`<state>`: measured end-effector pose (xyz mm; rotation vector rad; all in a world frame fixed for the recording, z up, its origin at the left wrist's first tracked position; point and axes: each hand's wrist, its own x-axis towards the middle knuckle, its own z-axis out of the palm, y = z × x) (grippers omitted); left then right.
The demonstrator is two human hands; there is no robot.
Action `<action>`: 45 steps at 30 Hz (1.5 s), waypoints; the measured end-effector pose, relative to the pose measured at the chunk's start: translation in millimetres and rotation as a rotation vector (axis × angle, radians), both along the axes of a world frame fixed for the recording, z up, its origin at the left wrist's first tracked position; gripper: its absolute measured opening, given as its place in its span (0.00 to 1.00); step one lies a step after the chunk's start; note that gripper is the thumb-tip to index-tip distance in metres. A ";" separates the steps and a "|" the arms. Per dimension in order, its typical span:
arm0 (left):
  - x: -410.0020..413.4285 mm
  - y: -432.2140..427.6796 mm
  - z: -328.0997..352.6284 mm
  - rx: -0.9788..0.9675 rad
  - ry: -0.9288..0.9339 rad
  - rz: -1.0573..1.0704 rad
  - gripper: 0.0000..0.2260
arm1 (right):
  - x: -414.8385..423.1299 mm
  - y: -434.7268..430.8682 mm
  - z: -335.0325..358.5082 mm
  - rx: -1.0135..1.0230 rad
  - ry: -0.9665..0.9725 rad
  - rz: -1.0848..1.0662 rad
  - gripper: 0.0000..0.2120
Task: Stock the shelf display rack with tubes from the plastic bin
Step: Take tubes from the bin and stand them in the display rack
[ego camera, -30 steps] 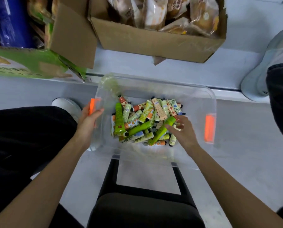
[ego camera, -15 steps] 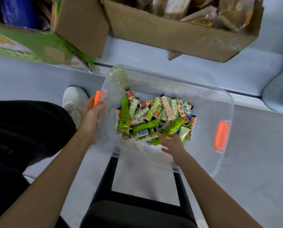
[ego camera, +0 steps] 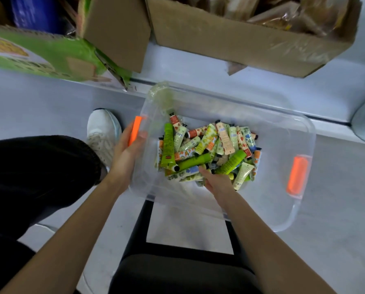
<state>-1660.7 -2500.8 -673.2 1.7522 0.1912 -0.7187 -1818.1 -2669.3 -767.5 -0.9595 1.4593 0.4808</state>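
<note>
- Head view, picking step: left grip (ego camera: 126, 154) clamps plastic bin (ego camera: 262, 205) rim, 9 o'clock.
- Right grip (ego camera: 217, 183) among tubes (ego camera: 207, 141), 6 o'clock; closure indiscernible.
- Next, probably: pinch one, lift clear.

Reaching forward and down with both bare forearms; clasping the left rim of the plastic bin (ego camera: 273, 143) with the left hand (ego camera: 127, 154), thumb inside, fingers outside; resting the right hand (ego camera: 218, 181), back upward, among the tubes (ego camera: 209, 143), thumb splayed, fingertips buried out of sight.
</note>
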 end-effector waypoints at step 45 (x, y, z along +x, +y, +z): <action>-2.8 -3.2 -3.1 -0.079 0.018 0.128 0.14 | 73.2 30.8 -15.8 0.133 -0.135 -0.385 0.44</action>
